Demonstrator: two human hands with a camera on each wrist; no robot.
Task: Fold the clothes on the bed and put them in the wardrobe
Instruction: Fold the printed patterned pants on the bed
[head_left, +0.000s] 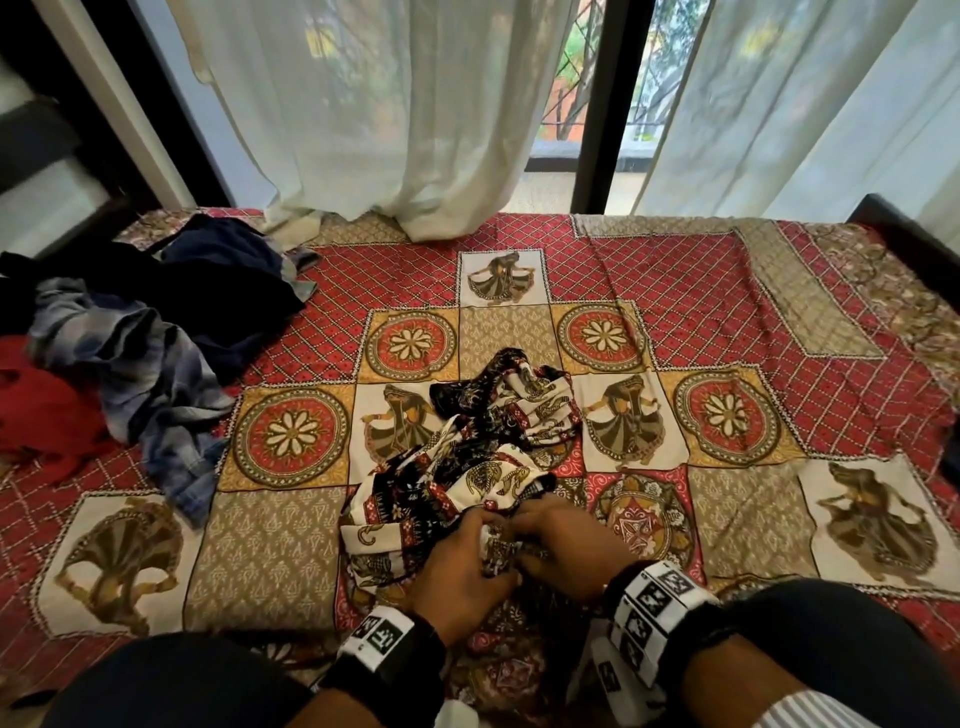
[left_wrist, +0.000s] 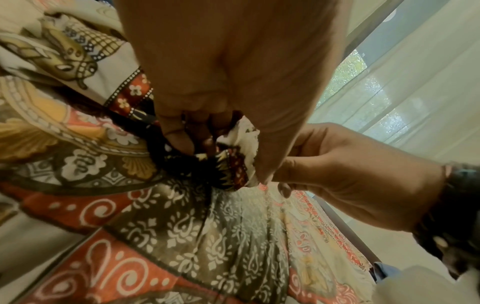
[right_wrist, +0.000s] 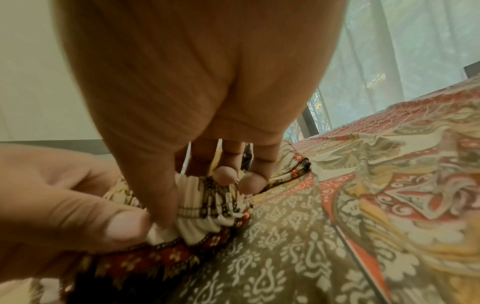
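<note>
Black-and-white printed garment (head_left: 483, 457) lies crumpled on the bed (head_left: 727, 291); left hand (head_left: 457, 571) and right hand (head_left: 566, 551) both pinch its gathered near edge.

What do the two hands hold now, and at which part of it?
Both hands, the left hand and the right hand, pinch the patterned garment at its gathered, ribbed edge nearest the person, side by side.

Left hand (head_left: 464, 566) and right hand (head_left: 563, 551) cover the near edge of the printed garment (head_left: 483, 447); the garment type cannot be determined. At far left, the red cloth (head_left: 41, 410) and dark clothes pile (head_left: 208, 291) are cut off by the picture's edge. Both wrist views are blurred along their borders.
</note>
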